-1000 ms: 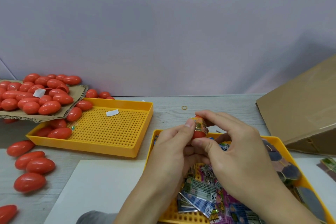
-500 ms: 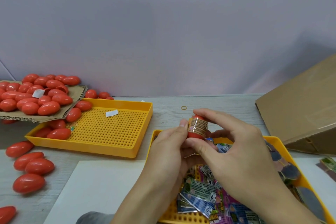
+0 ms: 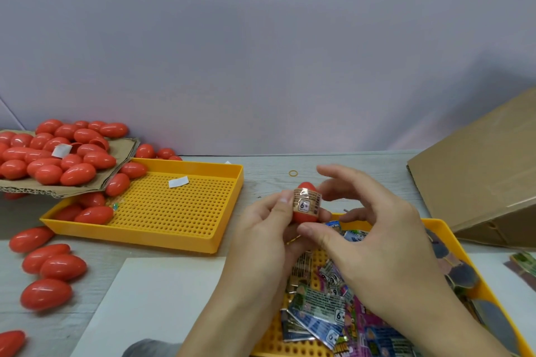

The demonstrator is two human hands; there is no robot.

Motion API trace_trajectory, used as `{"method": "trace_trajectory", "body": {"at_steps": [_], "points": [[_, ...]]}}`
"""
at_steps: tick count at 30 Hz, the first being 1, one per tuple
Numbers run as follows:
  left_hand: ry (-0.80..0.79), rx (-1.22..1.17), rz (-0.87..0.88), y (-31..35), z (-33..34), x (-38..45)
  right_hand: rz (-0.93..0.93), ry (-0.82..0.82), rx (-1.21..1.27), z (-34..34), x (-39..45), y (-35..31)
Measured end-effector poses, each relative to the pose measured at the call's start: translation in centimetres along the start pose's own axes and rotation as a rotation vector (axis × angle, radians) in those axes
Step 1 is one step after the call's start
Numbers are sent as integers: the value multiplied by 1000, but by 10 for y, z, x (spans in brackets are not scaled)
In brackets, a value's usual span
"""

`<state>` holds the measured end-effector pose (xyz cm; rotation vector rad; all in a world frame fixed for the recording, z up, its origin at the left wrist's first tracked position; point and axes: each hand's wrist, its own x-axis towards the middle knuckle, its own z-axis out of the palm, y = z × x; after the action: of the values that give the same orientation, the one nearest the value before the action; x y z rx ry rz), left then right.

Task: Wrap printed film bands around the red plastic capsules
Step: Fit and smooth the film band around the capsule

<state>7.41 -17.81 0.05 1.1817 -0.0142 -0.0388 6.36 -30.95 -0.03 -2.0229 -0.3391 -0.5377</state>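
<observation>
Left hand [image 3: 269, 229] pinches banded capsule [image 3: 306, 203] upright; right hand [image 3: 374, 238] just beside it, fingers spread loose.

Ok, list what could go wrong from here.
1. Only the left hand pinches the capsule; the right hand is open beside it, so it might slip into the tray below.
2. The film band sits high on the capsule and looks crinkled, so it may end up crooked.

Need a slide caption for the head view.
Left hand holds a banded red capsule over the film tray; right hand open beside it.
</observation>
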Motion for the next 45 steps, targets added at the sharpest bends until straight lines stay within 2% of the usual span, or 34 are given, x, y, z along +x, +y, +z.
{"method": "trace_trajectory", "body": {"at_steps": [6,12,18,26,35,45], "points": [[6,-65,-32,2,2,-2,4,-26,20,-1,-1,0],[64,-6,37,-2,-1,1,18,-22,44,-1,0,0],[-32,105,52,-2,-2,0,-11,-5,-18,0,0,-1],[-84,-25,-23,-3,1,-1,7,4,22,-1,-1,-4],[-35,64,16,-3,1,0,-29,19,-104,-1,-1,-1],[-60,-41,-69,1,5,-4,-72,4,-96,0,0,0]]}}
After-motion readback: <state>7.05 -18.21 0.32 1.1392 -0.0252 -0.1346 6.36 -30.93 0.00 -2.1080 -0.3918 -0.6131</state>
